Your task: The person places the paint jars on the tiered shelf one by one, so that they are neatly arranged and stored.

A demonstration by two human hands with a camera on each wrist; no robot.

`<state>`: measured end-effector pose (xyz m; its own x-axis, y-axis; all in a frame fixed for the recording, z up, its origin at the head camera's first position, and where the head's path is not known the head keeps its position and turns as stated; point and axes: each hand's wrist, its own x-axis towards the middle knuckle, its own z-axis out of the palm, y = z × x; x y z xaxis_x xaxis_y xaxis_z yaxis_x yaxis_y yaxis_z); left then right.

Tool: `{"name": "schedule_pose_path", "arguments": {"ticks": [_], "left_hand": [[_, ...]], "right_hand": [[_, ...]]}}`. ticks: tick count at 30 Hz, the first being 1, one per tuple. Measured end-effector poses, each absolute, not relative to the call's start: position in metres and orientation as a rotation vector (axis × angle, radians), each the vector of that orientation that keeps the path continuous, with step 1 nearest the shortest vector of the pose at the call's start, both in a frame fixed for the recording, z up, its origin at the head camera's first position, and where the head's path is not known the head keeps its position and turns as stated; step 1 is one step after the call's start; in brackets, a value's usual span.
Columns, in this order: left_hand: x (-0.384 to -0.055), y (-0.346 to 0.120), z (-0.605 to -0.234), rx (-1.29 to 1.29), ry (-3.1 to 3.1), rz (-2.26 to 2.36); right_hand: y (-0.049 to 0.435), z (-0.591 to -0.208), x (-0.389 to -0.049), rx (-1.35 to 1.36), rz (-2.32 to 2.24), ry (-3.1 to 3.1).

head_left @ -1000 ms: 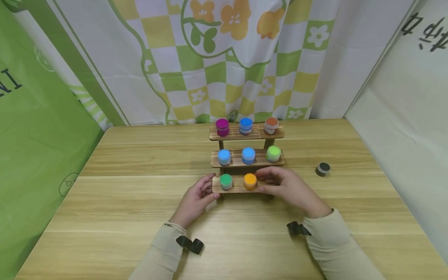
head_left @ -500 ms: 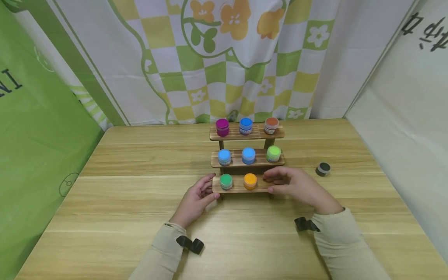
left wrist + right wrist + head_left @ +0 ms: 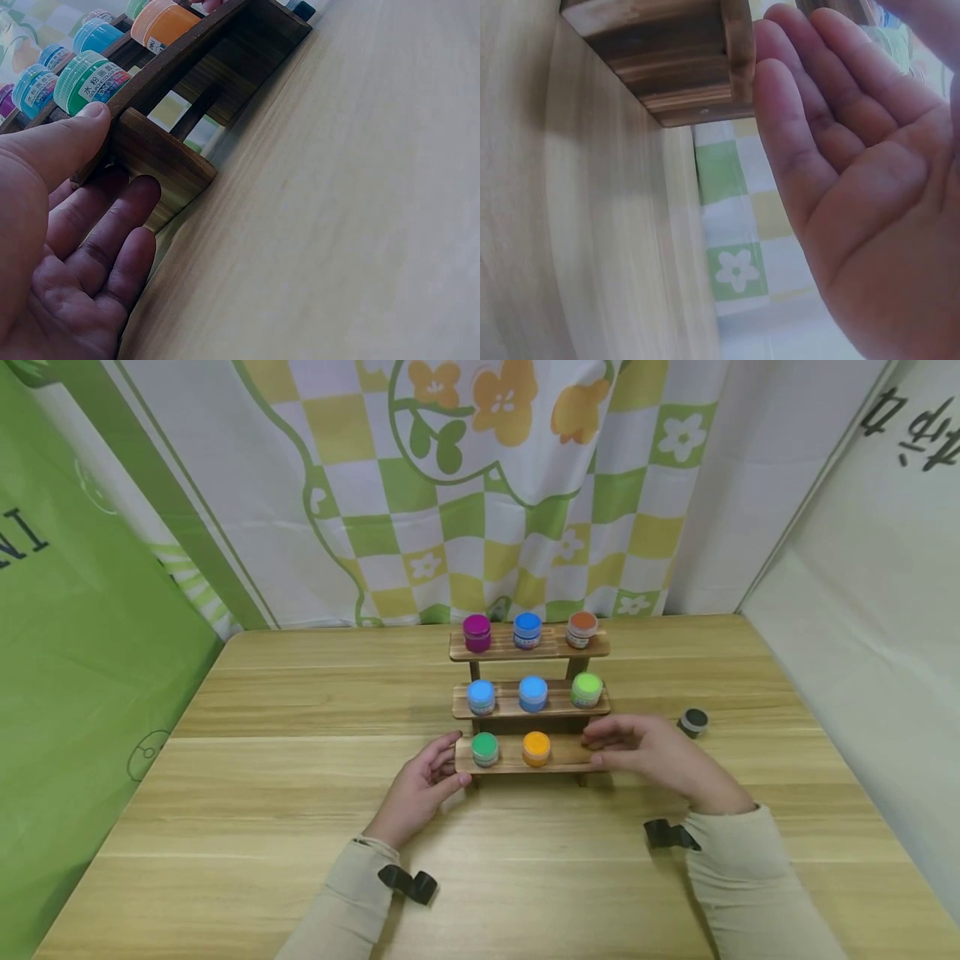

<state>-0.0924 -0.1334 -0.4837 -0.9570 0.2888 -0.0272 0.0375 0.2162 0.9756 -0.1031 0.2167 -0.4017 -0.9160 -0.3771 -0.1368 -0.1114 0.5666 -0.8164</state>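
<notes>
A three-tier wooden stand (image 3: 564,757) holds small round paint jars. On its bottom tier sit a green jar (image 3: 484,749) and an orange jar (image 3: 536,748). My left hand (image 3: 417,789) grips the left end of that tier, its thumb at the front edge beside the green jar and its fingers under and behind the board (image 3: 169,75). At the opposite end, my right hand (image 3: 660,760) has its fingers extended and slightly bent, with fingertips (image 3: 772,75) right at the board's end and nothing gripped.
The middle tier carries two light-blue jars (image 3: 532,693) and a lime-green jar (image 3: 587,690). A purple jar (image 3: 477,632), a blue jar (image 3: 527,630) and an orange-brown jar (image 3: 581,629) stand on top. A black-topped jar (image 3: 693,722) lies right of the stand. A patterned curtain (image 3: 517,535) hangs behind.
My right hand has slid rightward from beside the orange jar to the right end of the bottom tier. My left hand and the jars have stayed in place.
</notes>
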Motion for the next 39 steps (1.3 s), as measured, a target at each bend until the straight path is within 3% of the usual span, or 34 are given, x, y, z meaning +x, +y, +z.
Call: {"name": "schedule_pose_path", "arguments": {"ticks": [27, 39], "left_hand": [[-0.093, -0.133, -0.487, 0.310, 2.311, 1.821], [-0.093, -0.133, -0.488, 0.320, 2.298, 1.833]], "right_hand": [[0.250, -0.397, -0.106, -0.256, -1.272, 2.691], [0.268, -0.399, -0.106, -0.058, -1.435, 2.758]]}}
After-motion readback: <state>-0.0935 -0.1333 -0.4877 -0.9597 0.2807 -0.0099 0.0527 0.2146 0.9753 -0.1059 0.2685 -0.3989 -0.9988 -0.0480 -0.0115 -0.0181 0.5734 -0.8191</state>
